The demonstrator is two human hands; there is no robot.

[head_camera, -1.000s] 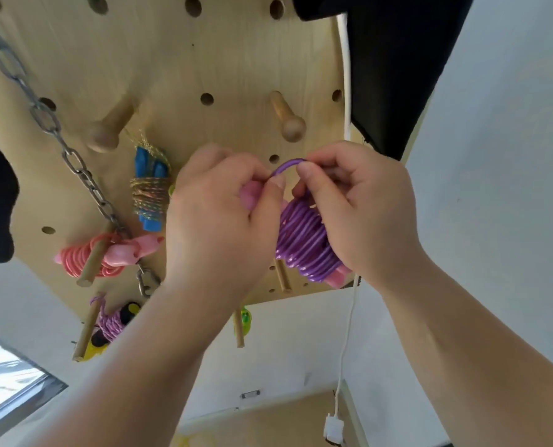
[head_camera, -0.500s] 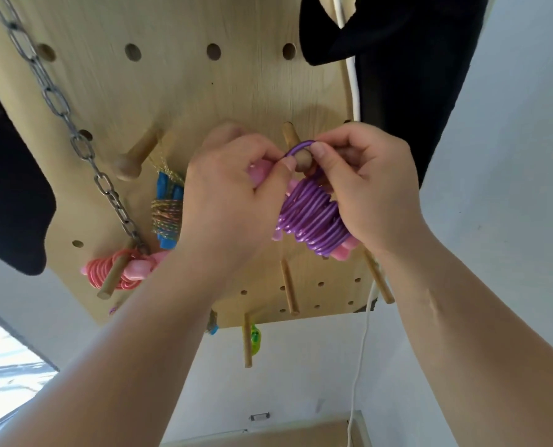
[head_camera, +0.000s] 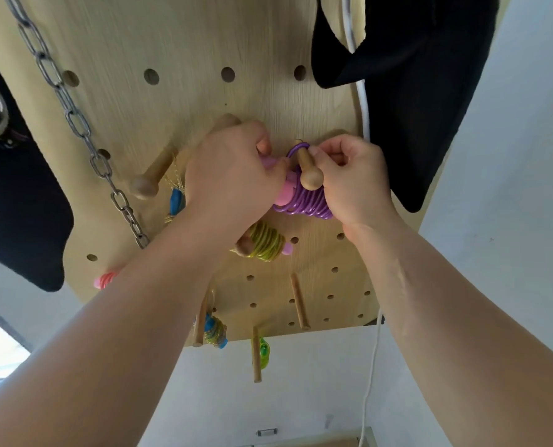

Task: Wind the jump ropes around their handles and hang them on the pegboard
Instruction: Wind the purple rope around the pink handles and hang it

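Forearms rise from the lower corners toward the pegboard [head_camera: 184, 101] overhead, wrists bent inward so the backs of both hands face us. Our left hand [head_camera: 233, 175] is clenched round the pink handle [head_camera: 283, 193] of the purple jump rope [head_camera: 307, 204], thumb near the handle's end. Our right hand [head_camera: 352, 179] has its fingers curled and pinches the coils at the bundle's right side, just beside a knob-ended peg [head_camera: 309, 175]. One purple loop [head_camera: 296, 148] from the bundle sits around that peg's shaft, close to the board; the wound coils lie just under the knob, between our two hands.

We count one bundle in hand and five more on the board: a yellow rope [head_camera: 265, 243] right below it, a gold rope [head_camera: 175, 201] with blue handles to the left, a red rope [head_camera: 106, 279] at the board's left edge, a second blue-handled rope [head_camera: 215, 330] low down, and a green rope [head_camera: 262, 350]. A second knobbed peg [head_camera: 144, 185] stands left of our left hand, and three plain pegs [head_camera: 299, 301] stick out lower. One chain [head_camera: 75, 121] crosses the board's left side.
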